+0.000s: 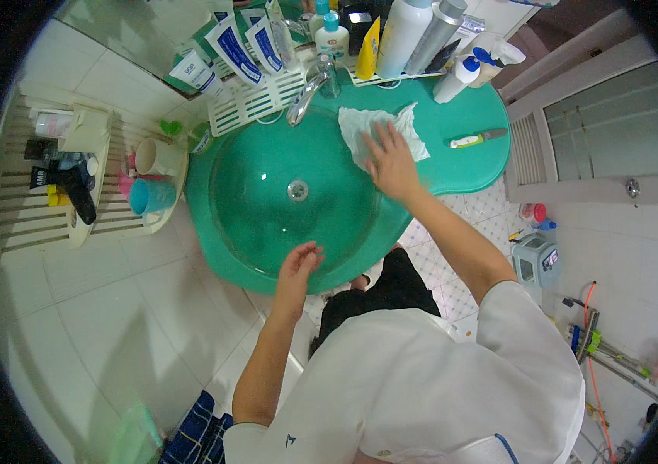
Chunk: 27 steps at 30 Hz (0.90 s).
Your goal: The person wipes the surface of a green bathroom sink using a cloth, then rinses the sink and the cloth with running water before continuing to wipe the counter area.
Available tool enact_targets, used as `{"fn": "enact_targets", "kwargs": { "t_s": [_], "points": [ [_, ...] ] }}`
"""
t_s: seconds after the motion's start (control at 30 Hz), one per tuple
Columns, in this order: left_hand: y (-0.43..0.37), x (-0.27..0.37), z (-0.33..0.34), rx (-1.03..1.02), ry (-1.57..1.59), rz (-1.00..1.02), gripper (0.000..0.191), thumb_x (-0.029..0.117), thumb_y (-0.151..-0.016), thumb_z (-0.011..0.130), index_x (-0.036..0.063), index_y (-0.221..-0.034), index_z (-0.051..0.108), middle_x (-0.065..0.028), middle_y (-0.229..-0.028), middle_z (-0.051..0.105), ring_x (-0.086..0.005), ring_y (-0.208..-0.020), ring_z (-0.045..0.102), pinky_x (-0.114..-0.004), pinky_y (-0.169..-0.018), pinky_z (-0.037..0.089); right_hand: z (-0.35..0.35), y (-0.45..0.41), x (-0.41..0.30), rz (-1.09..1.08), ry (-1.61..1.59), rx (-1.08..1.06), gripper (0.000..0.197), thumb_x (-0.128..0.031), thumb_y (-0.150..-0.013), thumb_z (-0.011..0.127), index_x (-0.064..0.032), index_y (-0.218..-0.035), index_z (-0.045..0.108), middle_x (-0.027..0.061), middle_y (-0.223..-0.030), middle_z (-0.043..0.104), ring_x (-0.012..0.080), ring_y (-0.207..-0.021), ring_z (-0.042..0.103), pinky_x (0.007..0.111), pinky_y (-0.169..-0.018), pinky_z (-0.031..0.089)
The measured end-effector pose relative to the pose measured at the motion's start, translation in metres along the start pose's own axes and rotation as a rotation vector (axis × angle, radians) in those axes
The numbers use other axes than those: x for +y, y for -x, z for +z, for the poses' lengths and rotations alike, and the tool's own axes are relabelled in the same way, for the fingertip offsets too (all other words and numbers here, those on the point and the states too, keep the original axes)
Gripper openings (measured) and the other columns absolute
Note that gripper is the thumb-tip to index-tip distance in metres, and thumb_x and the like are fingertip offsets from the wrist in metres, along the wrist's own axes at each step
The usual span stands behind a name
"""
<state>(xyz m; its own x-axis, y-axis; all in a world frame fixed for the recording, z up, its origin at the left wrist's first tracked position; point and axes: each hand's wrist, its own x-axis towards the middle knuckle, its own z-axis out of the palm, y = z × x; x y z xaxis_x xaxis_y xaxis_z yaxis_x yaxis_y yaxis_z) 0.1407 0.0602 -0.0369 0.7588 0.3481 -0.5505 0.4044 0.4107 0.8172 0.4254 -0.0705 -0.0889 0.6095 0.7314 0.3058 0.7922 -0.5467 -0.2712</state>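
My right hand [394, 165] lies flat with spread fingers on a crumpled white cloth [354, 124], which rests on the green countertop [462, 171] beside the sink. Over the front of the green washbasin [247, 226] hovers my left hand [297, 272], its fingers loosely bent and nothing in it. A round metal drain [298, 190] marks the bottom of the bowl. The chrome faucet [305, 103] stands at the back, left of the cloth. To the right of the cloth lies a small knife [468, 140] with a white and green handle.
Behind the basin, a white slatted rack [259, 101] holds several tubes, a yellow tube [369, 49] and a spray can [404, 37]. A white pump bottle [455, 82] stands at the back right. Left, a corner shelf [114, 217] carries a blue cup [152, 196] and a beige cup [154, 156].
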Motion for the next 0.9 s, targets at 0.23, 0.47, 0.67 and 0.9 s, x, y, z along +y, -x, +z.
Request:
{"fn": "enact_targets", "kwargs": {
  "t_s": [0.23, 0.47, 0.67, 0.9],
  "points": [
    [0.000, -0.019, -0.006, 0.062, 0.076, -0.089, 0.041, 0.026, -0.095, 0.055, 0.0006, -0.127, 0.049, -0.0159, -0.125, 0.056, -0.0259, -0.113, 0.056, -0.037, -0.099, 0.043, 0.027, -0.042, 0.011, -0.033, 0.071, 0.020, 0.049, -0.035, -0.092, 0.051, -0.0133, -0.136, 0.047, 0.0170, -0.145, 0.036, 0.0427, -0.134, 0.029, 0.053, -0.110, 0.025],
    [-0.003, -0.011, 0.008, 0.057, 0.093, -0.067, 0.041, 0.026, -0.095, 0.055, 0.0005, -0.126, 0.049, -0.0158, -0.124, 0.056, -0.0252, -0.112, 0.056, -0.036, -0.099, 0.043, 0.058, -0.081, 0.027, -0.034, 0.115, 0.046, 0.048, -0.033, -0.094, 0.048, -0.0133, -0.138, 0.043, 0.0156, -0.146, 0.036, 0.0416, -0.135, 0.029, 0.054, -0.110, 0.023],
    [-0.001, -0.020, -0.004, 0.041, 0.111, -0.100, 0.039, 0.026, -0.095, 0.055, 0.0012, -0.126, 0.050, -0.0154, -0.123, 0.057, -0.0247, -0.111, 0.057, -0.036, -0.100, 0.043, -0.001, 0.014, 0.008, -0.007, 0.176, -0.125, 0.052, -0.031, -0.092, 0.051, -0.0132, -0.140, 0.041, 0.0149, -0.148, 0.033, 0.0432, -0.136, 0.026, 0.060, -0.108, 0.022],
    [0.006, -0.023, -0.014, 0.096, 0.099, -0.158, 0.036, 0.025, -0.096, 0.053, 0.0039, -0.126, 0.051, -0.0132, -0.122, 0.058, -0.0218, -0.110, 0.057, -0.033, -0.097, 0.043, 0.016, 0.001, 0.004, -0.064, -0.024, -0.053, 0.054, -0.025, -0.091, 0.052, 0.0052, -0.134, 0.041, 0.0228, -0.144, 0.035, 0.0397, -0.135, 0.031, 0.048, -0.112, 0.024]
  ]
}}
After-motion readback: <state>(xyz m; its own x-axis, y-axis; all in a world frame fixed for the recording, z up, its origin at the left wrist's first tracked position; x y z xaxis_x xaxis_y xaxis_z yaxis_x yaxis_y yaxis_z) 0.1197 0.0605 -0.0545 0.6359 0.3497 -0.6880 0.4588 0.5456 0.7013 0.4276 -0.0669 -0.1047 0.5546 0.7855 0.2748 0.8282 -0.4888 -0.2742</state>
